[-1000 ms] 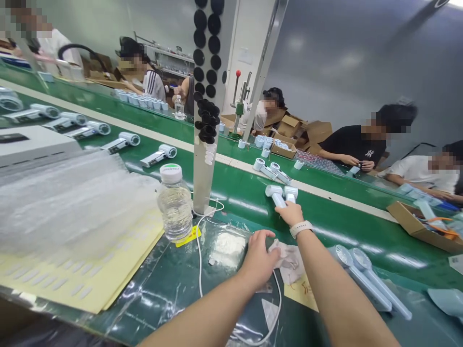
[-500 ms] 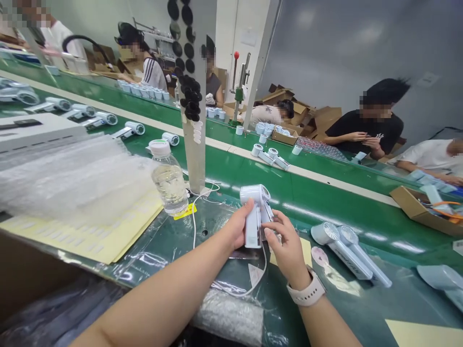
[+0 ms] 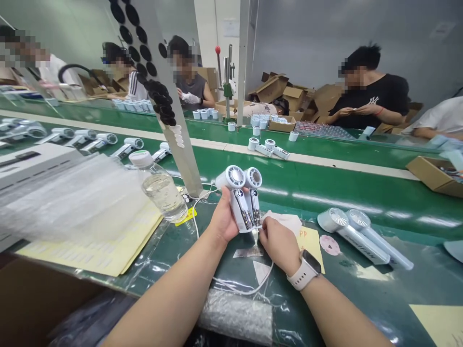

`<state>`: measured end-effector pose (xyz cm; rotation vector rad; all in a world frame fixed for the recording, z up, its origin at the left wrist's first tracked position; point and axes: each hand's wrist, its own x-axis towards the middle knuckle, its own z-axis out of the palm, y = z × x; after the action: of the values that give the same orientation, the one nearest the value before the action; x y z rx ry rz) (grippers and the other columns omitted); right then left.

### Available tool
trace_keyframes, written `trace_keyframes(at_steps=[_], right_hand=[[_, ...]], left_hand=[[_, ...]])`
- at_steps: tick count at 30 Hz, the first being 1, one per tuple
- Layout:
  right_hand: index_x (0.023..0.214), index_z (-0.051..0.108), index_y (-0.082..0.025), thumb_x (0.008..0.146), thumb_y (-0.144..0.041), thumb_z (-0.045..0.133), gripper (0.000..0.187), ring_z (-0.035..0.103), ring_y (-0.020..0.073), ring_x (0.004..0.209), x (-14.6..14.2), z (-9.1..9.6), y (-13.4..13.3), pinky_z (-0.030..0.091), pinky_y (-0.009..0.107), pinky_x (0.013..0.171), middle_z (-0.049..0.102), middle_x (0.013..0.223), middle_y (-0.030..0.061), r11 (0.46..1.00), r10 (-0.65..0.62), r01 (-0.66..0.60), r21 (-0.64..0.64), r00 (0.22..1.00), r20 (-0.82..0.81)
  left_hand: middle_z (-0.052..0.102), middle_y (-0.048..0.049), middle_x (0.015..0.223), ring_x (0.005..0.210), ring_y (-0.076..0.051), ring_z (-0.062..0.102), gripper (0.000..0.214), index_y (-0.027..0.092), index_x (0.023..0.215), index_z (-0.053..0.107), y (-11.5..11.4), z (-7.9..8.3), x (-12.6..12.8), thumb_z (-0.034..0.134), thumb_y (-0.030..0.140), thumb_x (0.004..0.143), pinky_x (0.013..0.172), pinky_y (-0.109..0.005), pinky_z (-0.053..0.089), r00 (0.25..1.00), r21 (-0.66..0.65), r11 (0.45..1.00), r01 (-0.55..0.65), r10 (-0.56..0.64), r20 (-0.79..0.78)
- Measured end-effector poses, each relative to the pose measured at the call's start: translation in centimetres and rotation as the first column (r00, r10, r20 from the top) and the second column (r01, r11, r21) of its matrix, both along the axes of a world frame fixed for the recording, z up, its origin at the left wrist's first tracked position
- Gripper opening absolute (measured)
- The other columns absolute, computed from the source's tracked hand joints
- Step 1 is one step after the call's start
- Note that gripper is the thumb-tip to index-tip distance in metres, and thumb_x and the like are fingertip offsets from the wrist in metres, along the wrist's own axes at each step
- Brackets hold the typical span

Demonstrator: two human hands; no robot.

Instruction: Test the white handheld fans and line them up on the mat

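Head view: The left hand (image 3: pixel 222 219) is gripping a pair of white handheld fans (image 3: pixel 243 197), fingers wrapped around the two handles. The fans are standing upright side by side, just above the near edge of the work table (image 3: pixel 379 289), with their round heads uppermost and facing the camera. The right hand (image 3: pixel 277 243) is sitting at the lower ends of the handles with its fingers curled inward. The fingertips are hidden, so whether they are pinching anything cannot be told. A white watch (image 3: pixel 306 270) is showing on the right wrist. A white cable (image 3: pixel 235 289) is lying on the table under both hands.

A water bottle (image 3: pixel 161 188) is leaning just left of the left hand, beside a stack of bubble wrap (image 3: pixel 72 197) that is resting on yellow sheets (image 3: pixel 90 253). Two pale blue fans (image 3: pixel 358 231) are lying flat to the right of the hands, well apart from them. Beyond the held pair, the green conveyor belt (image 3: pixel 325 193) is carrying another pair of fans (image 3: pixel 269 148). Other people are working at the far side of the belt.
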<state>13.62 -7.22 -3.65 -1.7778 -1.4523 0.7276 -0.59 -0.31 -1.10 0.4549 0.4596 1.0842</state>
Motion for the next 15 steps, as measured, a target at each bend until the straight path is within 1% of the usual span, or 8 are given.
trace_keyframes(at_steps=[4, 5, 6, 8, 10, 11, 13, 15], right_hand=[[0.079, 0.052, -0.024, 0.082, -0.026, 0.056, 0.005, 0.058, 0.0184, 0.06, 0.9, 0.9, -0.7, 0.042, 0.03, 0.06, 0.061, 0.065, -0.001, 0.992, 0.113, -0.12, -0.05, 0.987, -0.117], [0.085, 0.055, -0.023, 0.083, -0.029, 0.055, 0.007, 0.059, 0.0176, 0.057, 1.1, 1.1, -0.9, 0.044, 0.03, 0.059, 0.062, 0.065, -0.0017, 0.986, 0.142, -0.156, -0.061, 0.973, -0.182], [0.089, 0.058, -0.022, 0.082, -0.033, 0.057, 0.013, 0.058, 0.017, 0.055, 1.2, 1.3, -1.0, 0.046, 0.03, 0.057, 0.062, 0.064, -0.0025, 0.978, 0.168, -0.195, -0.078, 0.949, -0.268], [0.093, 0.062, -0.02, 0.078, -0.041, 0.063, 0.026, 0.057, 0.0161, 0.051, 1.0, 1.5, -1.2, 0.046, 0.03, 0.053, 0.06, 0.06, -0.0038, 0.954, 0.197, -0.276, -0.116, 0.869, -0.454], [0.085, 0.065, -0.019, 0.074, -0.047, 0.07, 0.03, 0.054, 0.0145, 0.048, 0.5, 1.6, -1.4, 0.044, 0.029, 0.05, 0.057, 0.056, -0.0044, 0.93, 0.208, -0.344, -0.131, 0.784, -0.584], [0.079, 0.064, -0.019, 0.073, -0.049, 0.072, 0.031, 0.052, 0.0135, 0.047, 0.1, 1.7, -1.5, 0.044, 0.028, 0.05, 0.056, 0.054, -0.0048, 0.927, 0.212, -0.356, -0.12, 0.759, -0.615], [0.07, 0.06, -0.02, 0.073, -0.052, 0.074, 0.035, 0.052, 0.0125, 0.048, -0.7, 1.7, -1.7, 0.045, 0.028, 0.052, 0.055, 0.053, -0.0049, 0.94, 0.22, -0.336, -0.056, 0.725, -0.652], [0.067, 0.056, -0.021, 0.075, -0.056, 0.072, 0.039, 0.054, 0.0131, 0.052, -1.6, 1.6, -2.0, 0.046, 0.028, 0.056, 0.056, 0.053, -0.0045, 0.96, 0.218, -0.28, 0.019, 0.702, -0.679]], left_hand=[[0.076, -0.0117, 0.092, 0.089, -0.031, 0.073, 0.07, 0.016, 0.081, 0.068, 0.0, 0.2, -0.2, 0.072, 0.081, 0.056, 0.078, -0.041, 0.058, 0.999, 0.035, 0.999, 0.034, -0.033, -0.025], [0.076, -0.012, 0.092, 0.088, -0.03, 0.073, 0.071, 0.016, 0.079, 0.067, 0.0, 0.2, -0.1, 0.073, 0.082, 0.054, 0.077, -0.041, 0.059, 0.999, 0.039, 0.999, 0.026, -0.025, -0.03], [0.076, -0.0117, 0.092, 0.086, -0.029, 0.073, 0.07, 0.016, 0.078, 0.067, 0.0, 0.2, -0.1, 0.073, 0.081, 0.053, 0.076, -0.04, 0.059, 0.999, 0.042, 0.999, 0.005, -0.003, -0.033], [0.076, -0.0102, 0.094, 0.086, -0.027, 0.073, 0.068, 0.016, 0.073, 0.066, 0.0, 0.1, 0.0, 0.074, 0.08, 0.054, 0.076, -0.038, 0.059, 0.998, 0.05, 0.997, -0.053, 0.055, -0.035], [0.075, -0.0085, 0.094, 0.087, -0.025, 0.072, 0.066, 0.015, 0.07, 0.065, 0.0, 0.1, 0.2, 0.076, 0.079, 0.052, 0.078, -0.036, 0.059, 0.994, 0.063, 0.993, -0.105, 0.107, -0.036], [0.075, -0.0079, 0.094, 0.087, -0.024, 0.072, 0.066, 0.015, 0.069, 0.064, 0.0, 0.1, 0.2, 0.077, 0.078, 0.051, 0.078, -0.036, 0.059, 0.992, 0.071, 0.991, -0.115, 0.118, -0.04], [0.075, -0.0076, 0.091, 0.083, -0.024, 0.072, 0.067, 0.016, 0.068, 0.064, -0.1, 0.1, 0.3, 0.076, 0.08, 0.05, 0.076, -0.036, 0.059, 0.993, 0.088, 0.991, -0.101, 0.106, -0.052], [0.074, -0.0079, 0.09, 0.083, -0.025, 0.072, 0.069, 0.016, 0.067, 0.063, -0.1, 0.2, 0.3, 0.073, 0.082, 0.049, 0.075, -0.037, 0.059, 0.996, 0.105, 0.992, -0.066, 0.072, -0.054]])
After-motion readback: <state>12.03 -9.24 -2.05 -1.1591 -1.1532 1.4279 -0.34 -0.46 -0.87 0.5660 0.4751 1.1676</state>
